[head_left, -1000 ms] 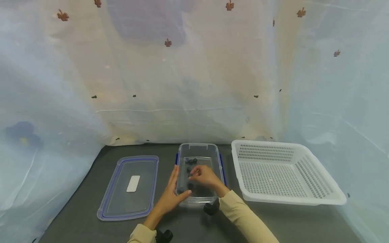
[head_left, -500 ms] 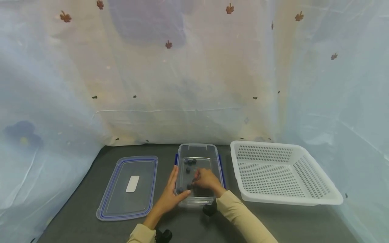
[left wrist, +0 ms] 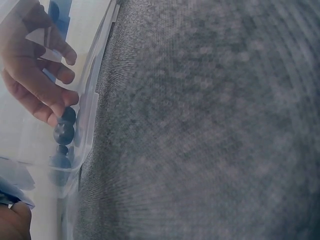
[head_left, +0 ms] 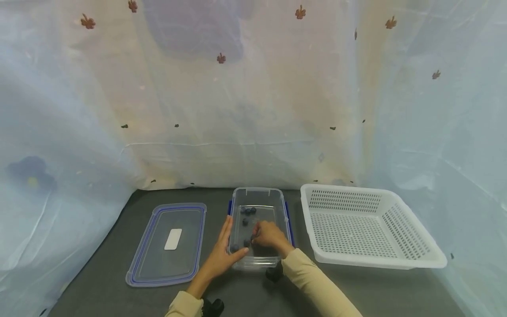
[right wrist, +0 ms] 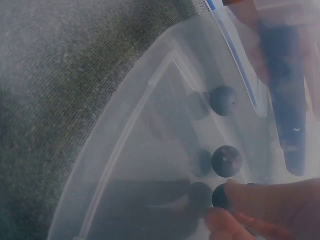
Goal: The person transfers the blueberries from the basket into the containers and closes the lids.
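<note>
In the head view, a clear plastic container (head_left: 259, 193) with blue side clips stands at mid-table, several blueberries (head_left: 245, 222) on its floor. My right hand (head_left: 270, 234) reaches inside it and pinches one blueberry (right wrist: 220, 196) between thumb and finger. Beside that one, the right wrist view shows another blueberry (right wrist: 227, 161) and, farther off, a third (right wrist: 223, 101). My left hand (head_left: 222, 255) lies along the container's left wall, fingers straight and thumb spread over the near corner. Through the wall, the left wrist view shows the right hand's fingertips (left wrist: 57, 107) at the berries.
Left of the container, a clear lid (head_left: 186, 259) with a blue seal and a white label lies flat on the dark grey table (head_left: 245, 299). A white perforated basket (head_left: 356, 259) stands on the right. Behind everything hangs a pale patterned curtain (head_left: 253, 110).
Over the last second my right hand has shifted slightly toward the container's near right, bringing a blueberry close to another. My left hand has kept its place.
</note>
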`<state>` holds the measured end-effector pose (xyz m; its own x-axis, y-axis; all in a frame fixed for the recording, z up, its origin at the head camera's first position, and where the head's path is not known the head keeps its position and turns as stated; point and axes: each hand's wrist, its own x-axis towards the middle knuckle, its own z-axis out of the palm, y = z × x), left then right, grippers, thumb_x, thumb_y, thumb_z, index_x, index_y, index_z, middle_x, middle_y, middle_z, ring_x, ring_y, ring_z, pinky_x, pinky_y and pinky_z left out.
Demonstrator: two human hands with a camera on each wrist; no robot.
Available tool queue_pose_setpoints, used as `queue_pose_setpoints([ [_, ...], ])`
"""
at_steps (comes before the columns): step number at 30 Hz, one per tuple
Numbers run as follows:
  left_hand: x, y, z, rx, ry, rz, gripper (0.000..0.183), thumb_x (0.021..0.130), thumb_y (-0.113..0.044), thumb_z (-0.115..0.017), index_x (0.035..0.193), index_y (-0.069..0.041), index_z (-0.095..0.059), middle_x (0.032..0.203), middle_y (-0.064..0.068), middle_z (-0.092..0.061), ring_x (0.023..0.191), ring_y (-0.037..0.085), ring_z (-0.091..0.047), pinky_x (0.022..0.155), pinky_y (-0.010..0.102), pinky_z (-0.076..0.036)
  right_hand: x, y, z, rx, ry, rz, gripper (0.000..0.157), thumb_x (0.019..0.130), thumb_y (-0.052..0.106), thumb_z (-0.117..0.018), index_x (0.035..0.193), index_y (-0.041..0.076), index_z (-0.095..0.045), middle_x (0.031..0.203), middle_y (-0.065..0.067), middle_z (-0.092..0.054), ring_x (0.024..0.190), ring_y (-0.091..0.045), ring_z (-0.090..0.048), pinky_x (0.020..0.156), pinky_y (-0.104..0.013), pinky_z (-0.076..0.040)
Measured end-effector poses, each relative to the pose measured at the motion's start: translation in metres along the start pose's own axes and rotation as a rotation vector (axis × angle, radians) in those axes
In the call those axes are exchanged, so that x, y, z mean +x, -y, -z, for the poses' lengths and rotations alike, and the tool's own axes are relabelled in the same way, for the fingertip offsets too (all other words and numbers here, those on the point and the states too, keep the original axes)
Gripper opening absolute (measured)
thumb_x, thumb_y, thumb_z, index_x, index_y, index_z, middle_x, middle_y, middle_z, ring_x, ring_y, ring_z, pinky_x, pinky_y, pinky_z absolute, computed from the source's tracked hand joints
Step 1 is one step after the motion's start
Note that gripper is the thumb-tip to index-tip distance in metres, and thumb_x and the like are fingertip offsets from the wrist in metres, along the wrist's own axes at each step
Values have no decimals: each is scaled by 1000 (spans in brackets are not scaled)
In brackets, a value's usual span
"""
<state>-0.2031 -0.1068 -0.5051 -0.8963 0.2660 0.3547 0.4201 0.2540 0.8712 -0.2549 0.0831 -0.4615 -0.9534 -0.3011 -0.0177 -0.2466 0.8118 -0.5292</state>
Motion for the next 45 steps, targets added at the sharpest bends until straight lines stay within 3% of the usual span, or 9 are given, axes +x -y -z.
queue_pose_setpoints([
  [13,-2,-3,1,1,-8,12,97,84,-15,-74,155,-2,-10,160,17,-1,144,39,-5,107,64,-17,4,1,-3,83,-25,39,17,71,8,-79,85,9,-70,76,0,-70,68,-16,-62,59,-34,-49],
  [20,-6,-35,6,-27,2,29,93,83,-7,-72,150,11,-10,157,29,-1,141,47,-4,105,68,-14,3,0,-7,154,-39,49,14,73,5,-76,85,7,-69,74,-1,-70,64,-13,-62,58,-32,-49],
  [24,-6,-43,6,-21,6,26,91,84,-6,-72,150,12,-11,156,30,-2,141,48,-5,105,68,-13,0,1,-3,181,-50,64,13,73,2,-74,85,5,-69,74,-3,-70,65,-14,-63,57,-31,-49],
  [26,-5,-43,6,-28,8,23,91,84,-6,-72,150,11,-11,156,29,-2,141,48,-4,105,68,-12,0,1,-1,188,-59,84,13,72,0,-73,84,3,-69,73,-4,-70,64,-14,-64,57,-29,-50],
  [33,2,-5,4,34,39,25,99,85,-24,-75,156,-5,-8,161,15,0,143,39,-5,107,65,-13,7,-7,4,312,-51,148,15,76,3,-74,91,1,-70,77,-4,-71,67,-11,-63,57,-27,-50],
  [39,1,-11,11,110,81,64,96,86,-31,-74,155,-4,-12,160,17,-1,142,42,-8,105,66,-18,0,-4,18,392,-96,173,18,82,11,-73,96,0,-71,84,-6,-72,76,-16,-67,64,-30,-52],
  [45,-5,-24,24,165,83,97,93,86,-38,-73,155,-6,-19,159,18,-11,141,43,-16,105,67,-21,-25,-3,37,548,-178,181,22,91,15,-69,108,2,-69,98,-7,-71,89,-21,-66,78,-38,-53],
])
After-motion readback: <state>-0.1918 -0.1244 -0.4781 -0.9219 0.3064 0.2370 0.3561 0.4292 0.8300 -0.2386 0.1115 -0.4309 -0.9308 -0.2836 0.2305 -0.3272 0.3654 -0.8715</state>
